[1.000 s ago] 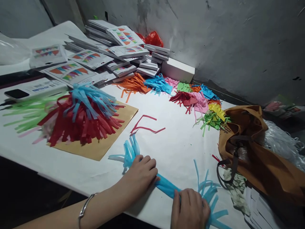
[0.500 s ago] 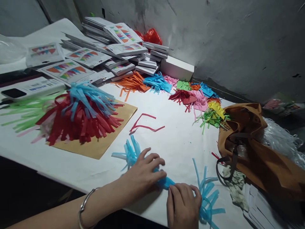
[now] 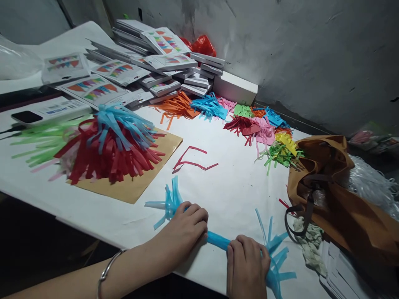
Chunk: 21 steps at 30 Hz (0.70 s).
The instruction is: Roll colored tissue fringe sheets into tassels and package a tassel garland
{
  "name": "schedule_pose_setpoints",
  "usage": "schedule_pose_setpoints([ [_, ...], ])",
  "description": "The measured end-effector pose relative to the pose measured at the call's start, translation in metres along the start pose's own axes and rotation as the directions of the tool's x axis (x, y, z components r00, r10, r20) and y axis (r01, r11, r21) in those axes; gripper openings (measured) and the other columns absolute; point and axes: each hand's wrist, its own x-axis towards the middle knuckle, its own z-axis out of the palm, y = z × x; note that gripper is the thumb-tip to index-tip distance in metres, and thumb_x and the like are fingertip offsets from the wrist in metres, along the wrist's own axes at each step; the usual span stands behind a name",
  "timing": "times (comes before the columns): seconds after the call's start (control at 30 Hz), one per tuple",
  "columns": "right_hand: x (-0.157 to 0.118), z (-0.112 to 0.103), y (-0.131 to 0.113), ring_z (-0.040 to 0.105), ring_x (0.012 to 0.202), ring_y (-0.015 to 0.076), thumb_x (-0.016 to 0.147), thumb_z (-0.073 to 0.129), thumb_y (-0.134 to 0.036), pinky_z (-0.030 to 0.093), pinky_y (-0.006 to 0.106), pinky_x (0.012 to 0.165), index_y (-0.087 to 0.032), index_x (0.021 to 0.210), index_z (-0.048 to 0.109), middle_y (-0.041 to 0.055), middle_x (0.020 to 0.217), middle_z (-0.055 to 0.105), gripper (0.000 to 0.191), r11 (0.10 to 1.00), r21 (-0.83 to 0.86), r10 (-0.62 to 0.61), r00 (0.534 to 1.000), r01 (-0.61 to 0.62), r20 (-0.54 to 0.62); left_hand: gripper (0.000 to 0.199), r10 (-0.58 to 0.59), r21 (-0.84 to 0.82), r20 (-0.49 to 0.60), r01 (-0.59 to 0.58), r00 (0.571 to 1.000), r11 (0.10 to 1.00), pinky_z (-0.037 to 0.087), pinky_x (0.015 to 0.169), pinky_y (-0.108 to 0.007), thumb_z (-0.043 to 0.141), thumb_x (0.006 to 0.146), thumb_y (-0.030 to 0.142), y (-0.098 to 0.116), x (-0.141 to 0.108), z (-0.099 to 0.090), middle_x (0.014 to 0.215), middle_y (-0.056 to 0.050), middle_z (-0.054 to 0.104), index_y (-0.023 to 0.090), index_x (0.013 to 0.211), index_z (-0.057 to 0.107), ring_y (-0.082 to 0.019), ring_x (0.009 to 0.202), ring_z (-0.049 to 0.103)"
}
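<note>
A blue tissue tassel (image 3: 218,240) lies across the near part of the white table, its middle rolled into a narrow band and both ends fringed. My left hand (image 3: 190,228) is wrapped over the band near the left fringe. Close to the right fringe, my right hand (image 3: 247,263) grips the same band, fingers together. Beyond my hands lie thin dark red strips (image 3: 195,160). At the left, a heap of red tassels (image 3: 109,160) with a light blue one (image 3: 124,126) on top rests on a tan sheet (image 3: 134,191).
Printed white packets (image 3: 120,72) are piled at the back left, beside a white box (image 3: 235,88). Small coloured tassels (image 3: 264,131) line the back right. A brown bag (image 3: 336,187) and a pale crumpled cloth (image 3: 311,245) lie at the right.
My left hand has closed over the blue band, its fingers earlier spread. Between my hands the band now looks straighter and more exposed. The view has shifted slightly.
</note>
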Motion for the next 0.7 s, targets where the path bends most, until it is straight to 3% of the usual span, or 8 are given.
schedule_pose_setpoints([
  [0.17,0.009,-0.003,-0.004,0.059,0.091,0.0285,0.098,0.048,-0.019,0.035,0.051,0.091,-0.022,0.084,0.055,0.0079,0.092,0.065,0.016,0.985,-0.159,0.080,0.996,-0.071,0.051,0.012,-0.128,0.175,0.072,0.114,0.989,0.978,0.036,0.084,-0.048,0.060,0.089,0.013,0.010,0.009,0.002,0.092,-0.006,0.064,0.017,0.079,0.065,-0.027,0.087,0.056],
  [0.3,0.012,-0.005,-0.010,0.062,0.091,0.0286,0.098,0.051,-0.019,0.034,0.053,0.094,-0.022,0.089,0.059,0.0077,0.093,0.067,0.013,0.986,-0.132,0.100,0.995,-0.102,-0.026,0.014,-0.120,0.171,0.061,0.108,0.991,0.979,0.037,0.085,-0.048,0.057,0.090,0.008,0.008,0.009,0.003,0.093,-0.005,0.065,0.017,0.082,0.065,-0.026,0.086,0.056],
  [0.47,0.010,-0.002,-0.013,0.064,0.093,0.0214,0.098,0.051,-0.016,0.028,0.050,0.106,-0.026,0.096,0.065,0.0004,0.088,0.070,0.018,0.988,0.130,-0.074,0.995,0.082,-0.062,0.015,-0.035,0.112,-0.039,0.039,0.999,0.993,0.035,0.093,-0.047,0.061,0.090,0.006,0.005,0.003,0.005,0.097,-0.003,0.066,0.019,0.083,0.063,-0.023,0.090,0.056],
  [0.57,0.012,-0.001,-0.013,0.064,0.089,0.0189,0.099,0.048,-0.013,0.029,0.046,0.103,-0.024,0.093,0.064,-0.0010,0.083,0.069,0.020,0.979,0.187,-0.072,0.997,0.079,-0.042,0.012,0.078,0.061,-0.102,-0.072,0.992,0.996,0.027,0.105,-0.050,0.066,0.090,0.012,0.001,0.000,0.005,0.102,-0.001,0.067,0.021,0.084,0.063,-0.022,0.097,0.056],
  [0.7,0.020,-0.002,-0.020,0.060,0.083,0.0180,0.100,0.046,-0.018,0.030,0.043,0.099,-0.024,0.092,0.062,-0.0007,0.083,0.066,0.019,0.968,0.247,-0.037,0.999,0.035,0.004,0.013,0.190,0.022,-0.087,-0.189,0.978,0.982,0.022,0.110,-0.047,0.065,0.091,0.013,-0.004,0.000,0.005,0.095,0.001,0.067,0.022,0.082,0.063,-0.021,0.096,0.055],
])
